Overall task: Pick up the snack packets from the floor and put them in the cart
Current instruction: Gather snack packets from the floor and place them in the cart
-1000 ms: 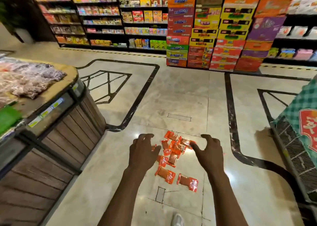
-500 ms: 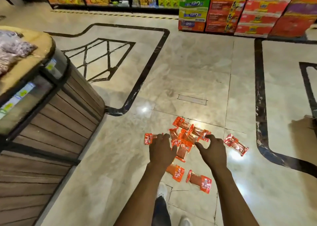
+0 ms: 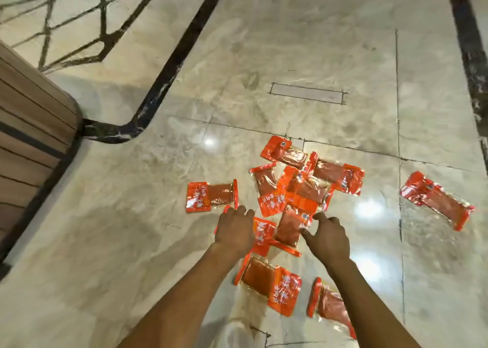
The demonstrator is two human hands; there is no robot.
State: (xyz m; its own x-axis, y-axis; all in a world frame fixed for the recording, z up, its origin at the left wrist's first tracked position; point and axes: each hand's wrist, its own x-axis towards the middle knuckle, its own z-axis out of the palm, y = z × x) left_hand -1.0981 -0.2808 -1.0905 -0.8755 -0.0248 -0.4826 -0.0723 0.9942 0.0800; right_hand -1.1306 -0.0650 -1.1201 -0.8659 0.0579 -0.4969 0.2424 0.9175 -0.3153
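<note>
Several orange-red snack packets lie scattered on the marble floor (image 3: 290, 57). Most overlap in a pile (image 3: 303, 186). One lies alone to the left (image 3: 210, 196), one far right (image 3: 437, 201), and two sit close to me (image 3: 269, 284) (image 3: 331, 305). My left hand (image 3: 233, 229) is low over a packet whose red edges peek out beneath it; its fingertips are hidden. My right hand (image 3: 327, 236) hovers at the pile's near edge, its thumb stretched toward a packet (image 3: 287, 229) between both hands. The cart is out of view.
A wooden-slatted display stand (image 3: 31, 126) fills the left edge. Dark inlay strips (image 3: 174, 65) cross the floor, and a small rectangular floor plate (image 3: 307, 97) lies beyond the pile.
My view has dropped much closer to the floor and the shelves have left the frame. Both hands have come down onto the near side of the pile.
</note>
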